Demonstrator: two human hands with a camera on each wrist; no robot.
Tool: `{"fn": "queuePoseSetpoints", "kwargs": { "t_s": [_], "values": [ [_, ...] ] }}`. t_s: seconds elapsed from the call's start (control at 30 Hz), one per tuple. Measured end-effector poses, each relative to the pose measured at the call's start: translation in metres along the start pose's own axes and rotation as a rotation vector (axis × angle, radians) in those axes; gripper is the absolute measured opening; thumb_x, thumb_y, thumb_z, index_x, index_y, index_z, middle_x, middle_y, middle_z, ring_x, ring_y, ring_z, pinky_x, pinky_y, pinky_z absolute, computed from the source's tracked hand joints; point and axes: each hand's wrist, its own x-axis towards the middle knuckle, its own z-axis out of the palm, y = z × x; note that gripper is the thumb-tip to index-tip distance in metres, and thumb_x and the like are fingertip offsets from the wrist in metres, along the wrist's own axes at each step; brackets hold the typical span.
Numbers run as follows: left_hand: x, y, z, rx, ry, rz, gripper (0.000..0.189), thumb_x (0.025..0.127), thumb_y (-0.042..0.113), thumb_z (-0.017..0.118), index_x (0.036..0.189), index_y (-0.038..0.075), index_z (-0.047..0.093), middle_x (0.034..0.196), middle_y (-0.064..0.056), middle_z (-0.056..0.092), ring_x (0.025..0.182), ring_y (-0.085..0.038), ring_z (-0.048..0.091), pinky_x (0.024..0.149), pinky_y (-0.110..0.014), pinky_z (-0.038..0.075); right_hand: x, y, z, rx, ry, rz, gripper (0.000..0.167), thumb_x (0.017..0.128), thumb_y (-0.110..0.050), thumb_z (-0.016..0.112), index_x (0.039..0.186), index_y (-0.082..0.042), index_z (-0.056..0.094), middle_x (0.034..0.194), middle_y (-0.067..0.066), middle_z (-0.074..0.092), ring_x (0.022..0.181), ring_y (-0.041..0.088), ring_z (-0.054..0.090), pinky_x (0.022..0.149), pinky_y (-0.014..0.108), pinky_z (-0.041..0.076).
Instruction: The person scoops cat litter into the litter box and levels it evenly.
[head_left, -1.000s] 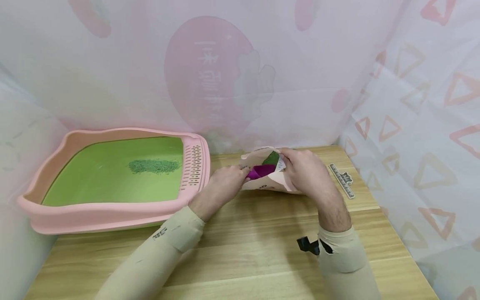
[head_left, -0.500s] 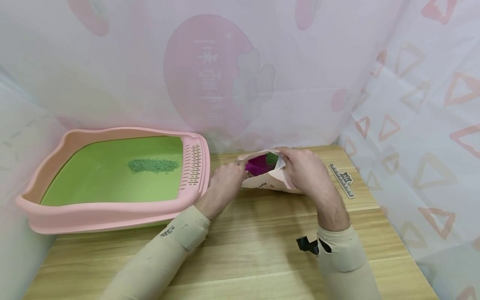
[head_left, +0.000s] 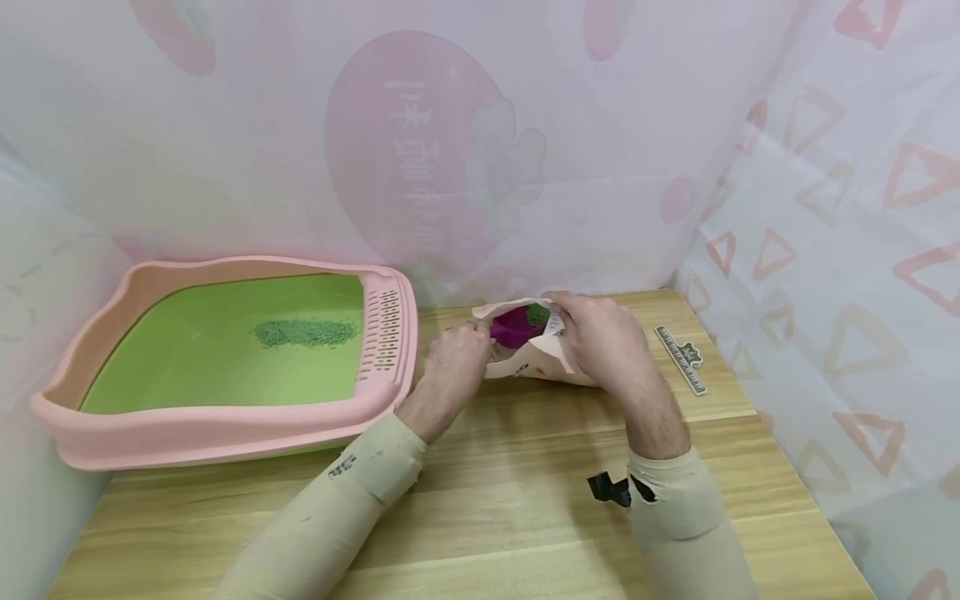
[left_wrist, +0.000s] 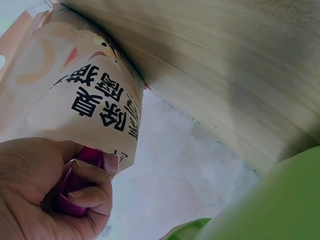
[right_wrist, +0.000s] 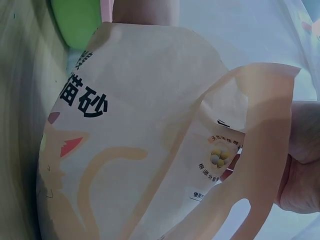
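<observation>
A pale cat litter bag (head_left: pixel 543 354) with black lettering and a cat drawing lies on the table, its mouth facing up and left. My left hand (head_left: pixel 455 362) is at the left of that mouth. In the left wrist view its fingers curl round the handle of a purple scoop (left_wrist: pixel 91 156). The scoop's purple head (head_left: pixel 512 329) is inside the bag, beside green litter (head_left: pixel 537 315). My right hand (head_left: pixel 603 337) grips the bag's upper right edge. In the right wrist view the bag hides most of the right hand's fingers.
To the left stands a pink-rimmed litter box (head_left: pixel 225 419) with a green base. A patch of green litter (head_left: pixel 303 332) lies in it. A flat cat-shaped clip (head_left: pixel 681 360) lies at the right. A black strap (head_left: pixel 609 489) sticks out from my right sleeve.
My left hand has moved slightly right and up, pushing the scoop further into the bag. The right hand keeps its hold and shifts only a little left.
</observation>
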Motion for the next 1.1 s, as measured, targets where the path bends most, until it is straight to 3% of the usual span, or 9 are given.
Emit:
{"fn": "queuePoseSetpoints", "kwargs": {
  "t_s": [0.2, 0.4, 0.53, 0.63, 0.77, 0.9, 1.0, 1.1],
  "values": [
    [-0.004, 0.001, 0.001, -0.005, 0.0, -0.013, 0.027, 0.116, 0.03, 0.077, 0.115, 0.004, 0.081, 0.099, -0.012, 0.084, 0.078, -0.027, 0.083, 0.059, -0.04, 0.07, -0.003, -0.006, 0.0, -0.028, -0.073, -0.069, 0.029, 0.118, -0.011, 0.062, 0.137, -0.016, 0.085, 0.114, 0.014, 0.09, 0.087, 0.035, 0.083, 0.078, 0.061, 0.068],
    [-0.017, -0.002, 0.0, 0.052, 0.027, -0.006, 0.016, 0.113, 0.017, 0.079, 0.106, 0.003, 0.082, 0.094, -0.012, 0.08, 0.077, -0.027, 0.084, 0.058, -0.04, 0.069, -0.009, -0.015, 0.001, -0.039, -0.209, -0.203, 0.027, 0.119, -0.012, 0.063, 0.13, -0.016, 0.088, 0.126, 0.009, 0.09, 0.104, 0.03, 0.086, 0.092, 0.056, 0.071],
    [-0.02, -0.009, 0.023, 0.064, 0.097, 0.004, 0.008, 0.107, 0.006, 0.078, 0.104, 0.0, 0.082, 0.09, -0.013, 0.077, 0.072, -0.025, 0.081, 0.052, -0.05, 0.066, -0.012, -0.016, 0.002, -0.027, -0.263, -0.245, 0.027, 0.117, -0.008, 0.064, 0.124, -0.015, 0.089, 0.126, 0.007, 0.09, 0.103, 0.026, 0.083, 0.092, 0.051, 0.07],
    [-0.019, -0.01, 0.033, 0.026, 0.118, -0.01, 0.008, 0.106, 0.006, 0.079, 0.104, -0.001, 0.082, 0.09, -0.014, 0.076, 0.072, -0.029, 0.082, 0.051, -0.055, 0.064, -0.012, -0.013, 0.0, -0.005, -0.301, -0.233, 0.027, 0.116, -0.007, 0.064, 0.123, -0.015, 0.089, 0.124, 0.006, 0.089, 0.1, 0.024, 0.08, 0.091, 0.05, 0.069],
    [-0.019, 0.0, 0.017, -0.038, 0.081, -0.043, 0.016, 0.109, 0.015, 0.081, 0.105, -0.001, 0.081, 0.092, -0.016, 0.078, 0.076, -0.036, 0.085, 0.054, -0.05, 0.068, -0.013, -0.003, -0.007, 0.015, -0.346, -0.162, 0.025, 0.118, -0.011, 0.065, 0.126, -0.014, 0.088, 0.12, 0.007, 0.088, 0.1, 0.025, 0.077, 0.097, 0.053, 0.068],
    [-0.015, 0.01, 0.01, -0.019, 0.052, -0.024, 0.024, 0.114, 0.023, 0.078, 0.107, 0.001, 0.081, 0.094, -0.015, 0.08, 0.078, -0.034, 0.085, 0.059, -0.045, 0.071, -0.013, 0.008, -0.016, 0.029, -0.362, -0.09, 0.026, 0.119, -0.014, 0.065, 0.133, -0.012, 0.087, 0.123, 0.009, 0.087, 0.106, 0.026, 0.078, 0.105, 0.057, 0.067],
    [-0.01, 0.013, 0.011, -0.003, 0.042, 0.007, 0.022, 0.115, 0.022, 0.077, 0.11, 0.0, 0.081, 0.096, -0.015, 0.082, 0.079, -0.031, 0.086, 0.061, -0.043, 0.072, -0.013, 0.014, -0.021, 0.041, -0.337, -0.051, 0.028, 0.121, -0.013, 0.062, 0.136, -0.011, 0.085, 0.115, 0.01, 0.086, 0.092, 0.024, 0.074, 0.091, 0.052, 0.066],
    [-0.006, 0.012, 0.008, 0.003, 0.016, 0.027, 0.022, 0.116, 0.023, 0.077, 0.116, 0.001, 0.081, 0.1, -0.014, 0.083, 0.08, -0.029, 0.085, 0.062, -0.04, 0.071, -0.012, 0.018, -0.023, 0.059, -0.277, 0.001, 0.03, 0.123, -0.013, 0.057, 0.134, -0.011, 0.084, 0.104, 0.01, 0.083, 0.076, 0.02, 0.064, 0.076, 0.044, 0.057]
  ]
}}
